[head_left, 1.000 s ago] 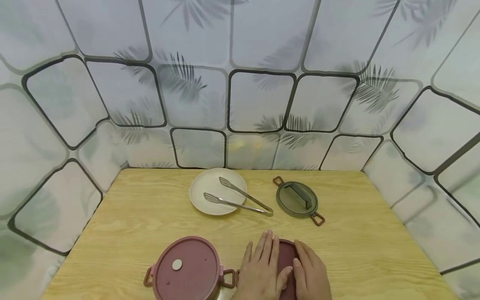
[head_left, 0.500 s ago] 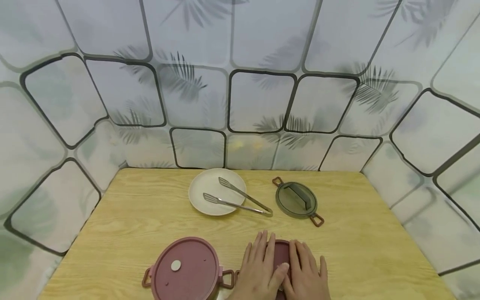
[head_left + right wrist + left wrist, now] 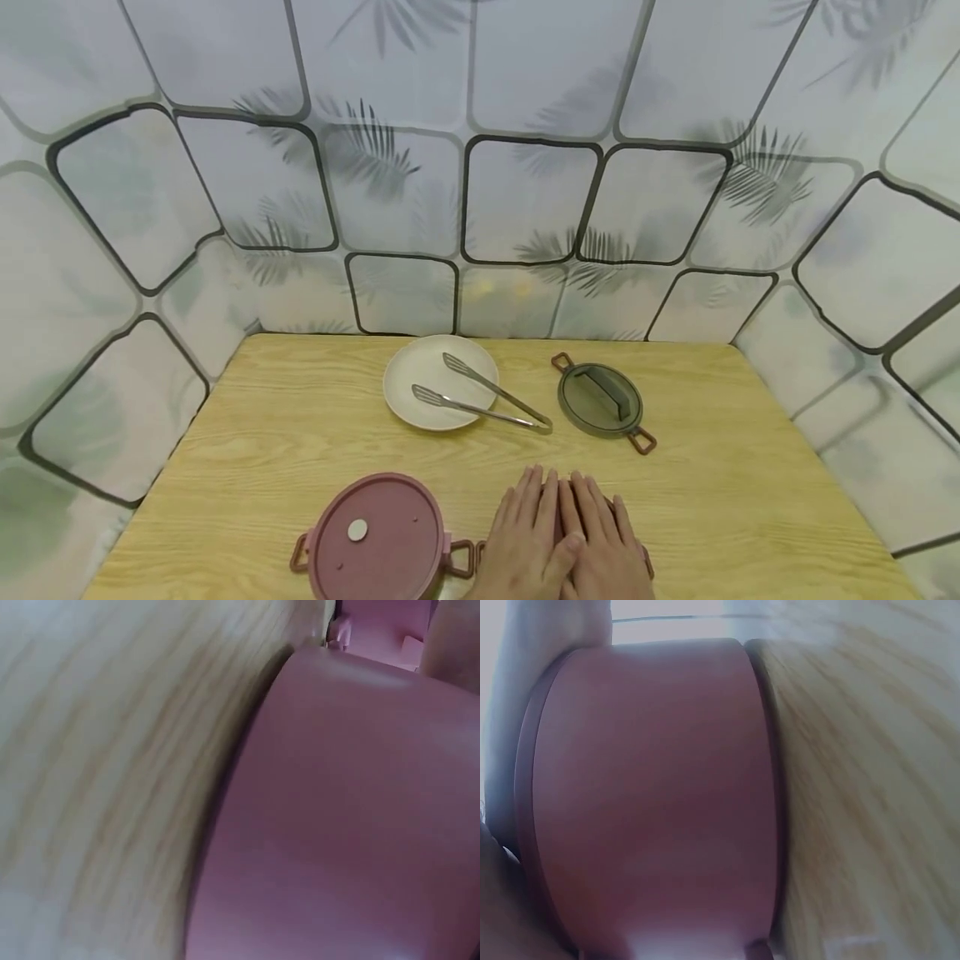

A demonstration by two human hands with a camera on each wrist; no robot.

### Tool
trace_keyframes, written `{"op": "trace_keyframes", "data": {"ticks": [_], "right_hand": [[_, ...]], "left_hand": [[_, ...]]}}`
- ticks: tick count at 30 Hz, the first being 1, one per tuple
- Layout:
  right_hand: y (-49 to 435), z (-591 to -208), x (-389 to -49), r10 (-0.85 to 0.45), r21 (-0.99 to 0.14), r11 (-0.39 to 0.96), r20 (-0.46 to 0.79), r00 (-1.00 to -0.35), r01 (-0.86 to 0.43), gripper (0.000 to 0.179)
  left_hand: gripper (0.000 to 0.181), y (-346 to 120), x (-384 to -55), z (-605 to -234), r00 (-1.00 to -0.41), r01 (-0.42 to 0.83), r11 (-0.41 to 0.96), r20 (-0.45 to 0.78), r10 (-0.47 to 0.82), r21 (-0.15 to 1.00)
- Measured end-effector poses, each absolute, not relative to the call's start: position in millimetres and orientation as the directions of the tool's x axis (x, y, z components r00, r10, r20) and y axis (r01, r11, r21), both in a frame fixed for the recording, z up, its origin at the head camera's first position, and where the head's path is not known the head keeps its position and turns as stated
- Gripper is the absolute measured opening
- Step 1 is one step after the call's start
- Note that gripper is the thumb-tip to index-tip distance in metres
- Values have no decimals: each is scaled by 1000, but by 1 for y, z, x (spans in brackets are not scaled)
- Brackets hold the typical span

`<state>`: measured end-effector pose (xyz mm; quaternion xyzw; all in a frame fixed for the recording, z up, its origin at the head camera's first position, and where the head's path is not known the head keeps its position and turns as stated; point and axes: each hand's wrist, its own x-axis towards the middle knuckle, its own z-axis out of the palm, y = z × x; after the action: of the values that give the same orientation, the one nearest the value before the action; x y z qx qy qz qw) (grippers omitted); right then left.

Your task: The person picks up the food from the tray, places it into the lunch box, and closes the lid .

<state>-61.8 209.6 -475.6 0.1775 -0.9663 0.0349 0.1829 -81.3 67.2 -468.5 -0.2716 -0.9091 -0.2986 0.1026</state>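
Note:
Both hands lie side by side, palms down, on the lid of a maroon pot [image 3: 656,795] at the table's near edge. My left hand [image 3: 525,537] has straight fingers pointing away from me. Close against it is my right hand [image 3: 606,542], its fingers also extended, with the two thumbs meeting. Between them they cover most of the lid. In the right wrist view the pot's smooth side wall [image 3: 337,810] stands on the wood. Just left of the hands sits a second maroon pot [image 3: 382,542] with its lid on and a pale round spot on that lid.
Farther back on the wooden table [image 3: 247,433], metal tongs [image 3: 491,410] lie spread across a white plate [image 3: 412,375]. A small dark green lidded pan [image 3: 600,400] with brown handles is to their right. Patterned cloth walls [image 3: 525,200] enclose the table's back and sides.
My right hand has shifted left over the lid and come up against the left hand, its fingers now lying flatter. My left hand has stayed nearly in place.

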Motion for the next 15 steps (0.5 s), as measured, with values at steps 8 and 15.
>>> {"op": "trace_keyframes", "data": {"ticks": [8,15], "right_hand": [[211,-459,-66,-182,-342,880,398,-899,-330,47],[228,-442,-56,-4,-795,582,208,-978,-171,42]], "left_hand": [[65,72,-78,-467,-791,588,761,392,470,273],[80,81,-70,-479,-766,512,856,409,496,-78]]}}
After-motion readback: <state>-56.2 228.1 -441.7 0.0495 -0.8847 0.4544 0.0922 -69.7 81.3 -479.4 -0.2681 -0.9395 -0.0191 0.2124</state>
